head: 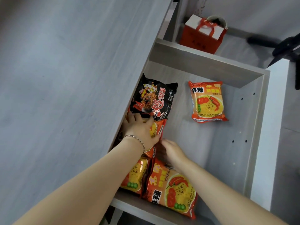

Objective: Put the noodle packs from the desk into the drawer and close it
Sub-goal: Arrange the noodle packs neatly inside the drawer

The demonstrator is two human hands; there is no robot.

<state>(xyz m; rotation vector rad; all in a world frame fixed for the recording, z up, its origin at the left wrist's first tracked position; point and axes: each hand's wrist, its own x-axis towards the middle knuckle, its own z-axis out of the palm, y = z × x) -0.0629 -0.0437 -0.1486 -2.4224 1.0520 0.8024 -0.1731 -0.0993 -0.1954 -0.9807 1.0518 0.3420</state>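
The grey drawer (253, 127) stands pulled out to the right of the desk top (65, 78). Inside it lie a black noodle pack (154, 96) at the far left, a lone orange pack (207, 101) further right, and two orange packs (172, 189) (134, 176) at the near end. My left hand (139, 129) presses flat on another orange pack (158, 127) just below the black one, fingers spread. My right hand (172, 151) reaches in beside it, fingers curled at that pack's edge; what it grips is hidden.
A red gift bag (203, 36) with a white box stands on the floor beyond the drawer. Black chair legs (285, 46) sit at the top right. A white panel (267, 127) borders the drawer's right side.
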